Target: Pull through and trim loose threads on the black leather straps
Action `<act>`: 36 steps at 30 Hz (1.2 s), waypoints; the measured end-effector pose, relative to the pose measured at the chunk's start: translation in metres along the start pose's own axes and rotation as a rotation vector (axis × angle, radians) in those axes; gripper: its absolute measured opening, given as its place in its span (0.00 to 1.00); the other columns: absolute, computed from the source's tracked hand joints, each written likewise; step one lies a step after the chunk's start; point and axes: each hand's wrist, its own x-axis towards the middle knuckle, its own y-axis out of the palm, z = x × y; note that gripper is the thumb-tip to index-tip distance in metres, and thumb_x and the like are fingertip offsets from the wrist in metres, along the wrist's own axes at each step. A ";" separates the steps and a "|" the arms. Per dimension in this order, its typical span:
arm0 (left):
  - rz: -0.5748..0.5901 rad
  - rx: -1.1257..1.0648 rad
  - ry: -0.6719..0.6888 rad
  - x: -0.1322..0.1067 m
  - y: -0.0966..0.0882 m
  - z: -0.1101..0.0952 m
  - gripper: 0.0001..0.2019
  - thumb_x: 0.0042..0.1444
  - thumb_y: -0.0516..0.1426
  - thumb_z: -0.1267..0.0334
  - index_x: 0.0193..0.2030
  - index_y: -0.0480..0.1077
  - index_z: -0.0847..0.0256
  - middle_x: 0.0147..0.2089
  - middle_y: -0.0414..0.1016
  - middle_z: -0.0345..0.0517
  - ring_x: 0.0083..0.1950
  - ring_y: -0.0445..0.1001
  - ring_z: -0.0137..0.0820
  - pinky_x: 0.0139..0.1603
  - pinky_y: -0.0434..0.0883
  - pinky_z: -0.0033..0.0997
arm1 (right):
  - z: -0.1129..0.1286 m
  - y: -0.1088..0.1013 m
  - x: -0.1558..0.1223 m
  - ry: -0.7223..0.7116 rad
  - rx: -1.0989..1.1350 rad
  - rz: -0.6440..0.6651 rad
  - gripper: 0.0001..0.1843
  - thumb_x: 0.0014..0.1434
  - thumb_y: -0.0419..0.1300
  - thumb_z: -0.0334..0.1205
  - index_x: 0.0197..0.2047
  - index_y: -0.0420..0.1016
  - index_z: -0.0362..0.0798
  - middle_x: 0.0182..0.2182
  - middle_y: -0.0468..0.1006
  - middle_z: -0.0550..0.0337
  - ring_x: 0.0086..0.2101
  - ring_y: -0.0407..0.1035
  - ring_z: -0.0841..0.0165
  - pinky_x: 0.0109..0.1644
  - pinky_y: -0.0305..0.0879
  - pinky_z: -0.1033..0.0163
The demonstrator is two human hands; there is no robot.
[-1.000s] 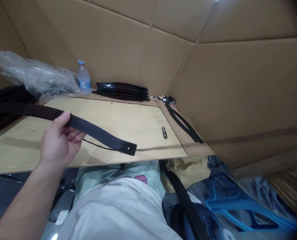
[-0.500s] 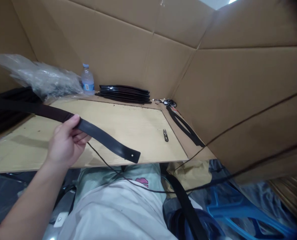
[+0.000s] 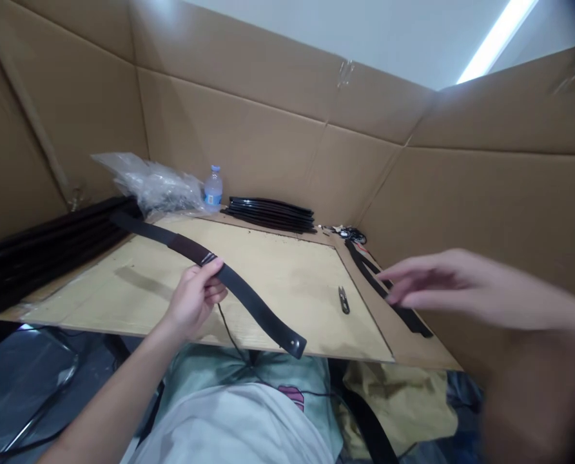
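Observation:
A long black strap [image 3: 253, 299] slants over the board, its near end pierced by a small hole and a dark brown wrapped section [image 3: 188, 248] farther up. My left hand [image 3: 195, 293] pinches it just below pale lines at the edge of the brown section. From beneath that hand a thin dark cord [image 3: 229, 332] runs down across my lap. At the right, my right hand [image 3: 432, 287] is in the air, slightly blurred, thumb and fingers apart. Behind its fingertips are flat black strips [image 3: 410, 317]; contact cannot be made out. Small thread snips [image 3: 344, 301] lie on the board.
Stacked black strips [image 3: 271, 214] lie at the back beside a water bottle [image 3: 213, 188] and clear plastic bags [image 3: 164, 190]. A dark bundle [image 3: 50, 248] fills the left side. Tangled cords [image 3: 349, 233] sit in the back right corner. Cardboard walls [image 3: 249, 129] surround the board.
My right hand has come into view at the right. The cord stretched to the right has gone slack over my lap. The view has shifted; my left hand still grips the strap.

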 end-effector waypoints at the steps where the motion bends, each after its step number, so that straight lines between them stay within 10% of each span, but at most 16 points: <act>1: -0.001 0.003 -0.014 0.001 0.000 0.003 0.21 0.48 0.62 0.63 0.21 0.49 0.60 0.17 0.42 0.27 0.16 0.44 0.16 0.15 0.48 0.17 | 0.003 0.022 0.012 -0.036 0.102 0.140 0.21 0.53 0.63 0.43 0.50 0.72 0.47 0.36 0.79 0.51 0.34 0.73 0.66 0.37 0.69 0.63; 7: 0.031 0.040 -0.103 0.010 -0.005 0.029 0.22 0.46 0.63 0.61 0.21 0.49 0.60 0.16 0.43 0.26 0.16 0.43 0.16 0.16 0.43 0.18 | -0.008 0.189 0.074 -0.029 0.841 0.189 0.25 0.59 0.52 0.55 0.44 0.73 0.40 0.32 0.77 0.51 0.31 0.72 0.67 0.34 0.67 0.63; 10: 0.074 0.095 -0.131 0.014 -0.009 0.042 0.22 0.46 0.63 0.58 0.22 0.50 0.60 0.17 0.45 0.27 0.16 0.44 0.16 0.16 0.42 0.19 | -0.019 0.231 0.092 0.042 1.172 0.268 0.26 0.54 0.56 0.58 0.40 0.73 0.40 0.24 0.74 0.56 0.22 0.69 0.69 0.24 0.62 0.66; 14: 0.121 0.165 -0.155 0.016 -0.011 0.055 0.21 0.47 0.62 0.55 0.22 0.51 0.60 0.17 0.44 0.27 0.16 0.43 0.16 0.17 0.42 0.20 | -0.023 0.238 0.096 0.092 1.254 0.026 0.18 0.48 0.66 0.48 0.35 0.74 0.42 0.22 0.71 0.63 0.20 0.61 0.77 0.23 0.55 0.72; 21: 0.114 0.317 -0.118 0.016 -0.013 0.068 0.21 0.48 0.59 0.50 0.22 0.53 0.60 0.17 0.45 0.28 0.16 0.45 0.18 0.16 0.45 0.21 | -0.012 0.229 0.089 -0.102 1.069 0.314 0.17 0.52 0.63 0.46 0.36 0.69 0.41 0.28 0.76 0.55 0.26 0.69 0.71 0.29 0.63 0.67; 36: 0.148 0.410 0.038 0.014 -0.018 0.069 0.21 0.51 0.56 0.49 0.22 0.53 0.61 0.17 0.49 0.30 0.17 0.48 0.19 0.18 0.48 0.21 | -0.018 0.234 0.095 0.117 1.304 0.206 0.28 0.56 0.54 0.58 0.44 0.72 0.40 0.18 0.64 0.65 0.14 0.53 0.79 0.13 0.44 0.73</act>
